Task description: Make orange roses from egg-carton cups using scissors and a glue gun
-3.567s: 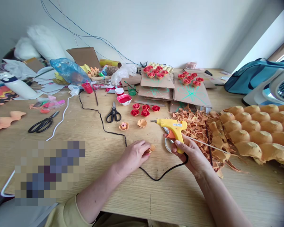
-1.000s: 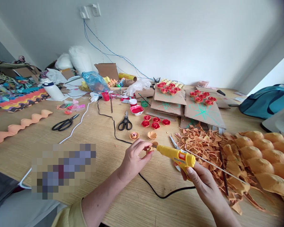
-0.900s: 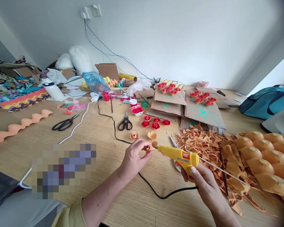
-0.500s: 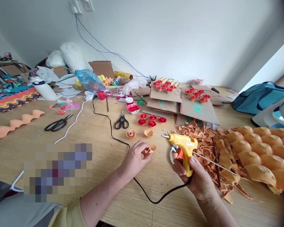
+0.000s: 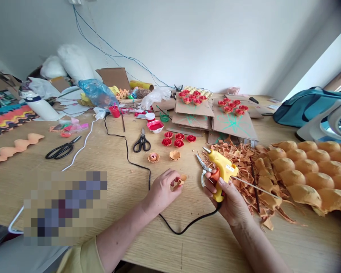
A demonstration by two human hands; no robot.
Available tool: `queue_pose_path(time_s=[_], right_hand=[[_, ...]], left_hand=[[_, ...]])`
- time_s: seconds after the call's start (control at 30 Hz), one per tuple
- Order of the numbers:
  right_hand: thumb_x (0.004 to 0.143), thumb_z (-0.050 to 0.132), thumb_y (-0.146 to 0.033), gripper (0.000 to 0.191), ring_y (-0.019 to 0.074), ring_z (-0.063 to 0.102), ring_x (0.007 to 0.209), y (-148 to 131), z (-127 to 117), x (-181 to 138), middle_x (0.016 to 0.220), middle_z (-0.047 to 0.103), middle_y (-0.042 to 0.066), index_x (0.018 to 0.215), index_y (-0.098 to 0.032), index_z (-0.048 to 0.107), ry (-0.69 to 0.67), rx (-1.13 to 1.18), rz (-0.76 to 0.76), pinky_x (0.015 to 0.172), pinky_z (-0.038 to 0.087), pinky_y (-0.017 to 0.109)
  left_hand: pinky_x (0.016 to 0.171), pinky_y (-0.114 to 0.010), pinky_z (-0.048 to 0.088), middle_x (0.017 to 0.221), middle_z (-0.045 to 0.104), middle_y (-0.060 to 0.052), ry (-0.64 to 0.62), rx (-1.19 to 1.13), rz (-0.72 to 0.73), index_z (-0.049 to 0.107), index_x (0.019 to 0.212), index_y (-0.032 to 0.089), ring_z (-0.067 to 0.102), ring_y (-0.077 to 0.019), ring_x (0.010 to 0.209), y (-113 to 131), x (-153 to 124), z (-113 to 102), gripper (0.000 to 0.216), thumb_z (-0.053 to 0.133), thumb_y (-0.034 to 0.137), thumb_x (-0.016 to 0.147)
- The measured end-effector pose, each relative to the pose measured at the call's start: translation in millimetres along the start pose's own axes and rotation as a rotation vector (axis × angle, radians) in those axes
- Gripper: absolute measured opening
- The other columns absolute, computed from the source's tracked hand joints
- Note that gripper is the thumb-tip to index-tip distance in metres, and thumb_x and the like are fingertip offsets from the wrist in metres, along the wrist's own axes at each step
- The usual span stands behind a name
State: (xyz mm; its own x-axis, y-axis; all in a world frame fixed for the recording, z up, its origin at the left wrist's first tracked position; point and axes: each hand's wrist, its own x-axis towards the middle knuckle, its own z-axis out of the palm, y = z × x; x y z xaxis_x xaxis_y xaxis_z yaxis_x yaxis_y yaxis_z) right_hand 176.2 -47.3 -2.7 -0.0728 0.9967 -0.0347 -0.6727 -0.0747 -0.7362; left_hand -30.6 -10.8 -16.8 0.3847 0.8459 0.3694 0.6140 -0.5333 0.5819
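My left hand (image 5: 165, 188) pinches a small orange egg-carton flower piece (image 5: 182, 179), its petals partly hidden by my fingers. In my right hand (image 5: 230, 199) is a yellow glue gun (image 5: 222, 168), gripped round its handle, nozzle pointing up and to the left. A glue stick (image 5: 257, 186) juts from its back end. Scissors with pale handles (image 5: 202, 167) lie just behind the gun. Beyond my left hand sit two unpainted orange carton flowers (image 5: 175, 155), one with a rolled centre (image 5: 153, 157). Several red painted roses (image 5: 179, 143) stand behind them.
Orange carton scraps (image 5: 238, 159) and egg trays (image 5: 307, 167) cover the right side. Black scissors (image 5: 142, 143), a bowl of red paint (image 5: 155, 126) and cardboard with red roses (image 5: 233, 125) stand farther back. The gun's black cord (image 5: 170, 227) crosses the table.
My right hand has moved the glue gun slightly back from the flower piece, and its nozzle now tilts more upward. My left hand keeps its pinch. The view has shifted slightly.
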Motion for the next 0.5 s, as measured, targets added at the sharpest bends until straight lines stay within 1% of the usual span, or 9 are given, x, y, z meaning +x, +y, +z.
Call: queue_pose_path(time_s=[0.1,0.17,0.37,0.5], right_hand=[[0.078,0.078,-0.033,0.020,0.0107,0.041,0.062,3.2,-1.6,0.7,0.099,0.067,0.004,0.094,-0.025,0.070,0.002,-0.047,-0.014,0.054,0.039,0.025],[0.079,0.078,-0.032,0.020,0.0106,0.042,0.062,5.0,-2.8,1.4,0.099,0.067,0.004,0.095,-0.025,0.070,0.008,-0.059,-0.018,0.054,0.040,0.025],[0.081,0.077,-0.030,0.019,0.0087,0.043,0.062,7.1,-3.5,3.4,0.097,0.065,0.003,0.098,-0.023,0.071,0.015,-0.055,-0.013,0.056,0.042,0.023],[0.081,0.078,-0.031,0.023,0.0077,0.042,0.062,8.2,-0.8,2.3,0.095,0.064,0.002,0.101,-0.021,0.072,0.000,-0.069,-0.006,0.057,0.042,0.022]], left_hand=[[0.067,-0.025,0.045,0.084,0.058,0.000,-0.053,0.012,-0.014,0.055,0.082,0.020,0.057,-0.0144,0.075,-0.3,-1.3,3.6,0.013,0.062,0.009,0.081],[0.066,-0.025,0.045,0.086,0.058,-0.001,-0.077,0.026,-0.031,0.056,0.083,0.020,0.057,-0.0147,0.074,-1.3,-1.8,5.9,0.012,0.063,0.011,0.080],[0.065,-0.026,0.043,0.081,0.056,0.000,-0.098,0.061,-0.046,0.052,0.079,0.020,0.055,-0.0151,0.073,-2.3,-1.2,9.5,0.014,0.060,0.009,0.079],[0.065,-0.027,0.041,0.079,0.055,0.001,-0.104,0.101,-0.056,0.050,0.078,0.020,0.055,-0.0152,0.071,-0.3,-2.5,8.5,0.014,0.059,0.010,0.079]])
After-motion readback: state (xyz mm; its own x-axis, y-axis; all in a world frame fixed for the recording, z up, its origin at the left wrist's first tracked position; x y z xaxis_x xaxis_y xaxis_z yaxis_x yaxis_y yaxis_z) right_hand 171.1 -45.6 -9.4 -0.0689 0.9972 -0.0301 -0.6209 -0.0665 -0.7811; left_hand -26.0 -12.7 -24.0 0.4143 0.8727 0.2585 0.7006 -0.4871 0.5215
